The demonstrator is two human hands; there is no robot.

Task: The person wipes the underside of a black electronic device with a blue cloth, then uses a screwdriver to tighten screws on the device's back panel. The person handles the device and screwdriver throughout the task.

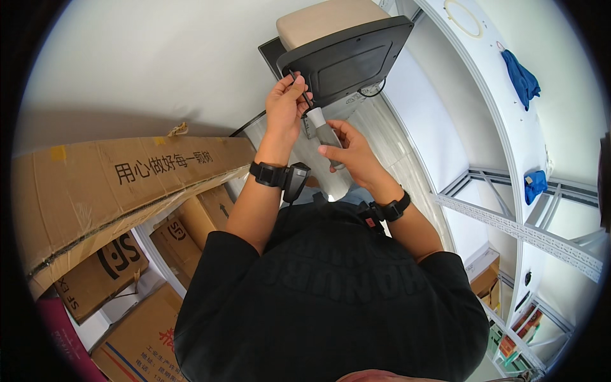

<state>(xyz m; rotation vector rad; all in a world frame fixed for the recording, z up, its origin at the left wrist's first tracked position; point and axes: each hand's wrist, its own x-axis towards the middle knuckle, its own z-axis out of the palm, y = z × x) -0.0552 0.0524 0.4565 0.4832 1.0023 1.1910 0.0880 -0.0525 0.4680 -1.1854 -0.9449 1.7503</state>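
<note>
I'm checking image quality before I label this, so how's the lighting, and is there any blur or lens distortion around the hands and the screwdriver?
Head view: bright, even light, with a soft shadow on the wall above the long cardboard box. Strong fisheye bends the white shelf frame and leaves black corners. The left hand, right hand and grey-handled screwdriver look sharp, with no glare on the dark seat base.

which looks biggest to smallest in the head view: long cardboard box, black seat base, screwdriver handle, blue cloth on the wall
1. Long cardboard box
2. Black seat base
3. Blue cloth and screwdriver handle: these look about alike, and the handle is nearer the camera and partly hidden by the right hand, so I will not rank them.
</note>
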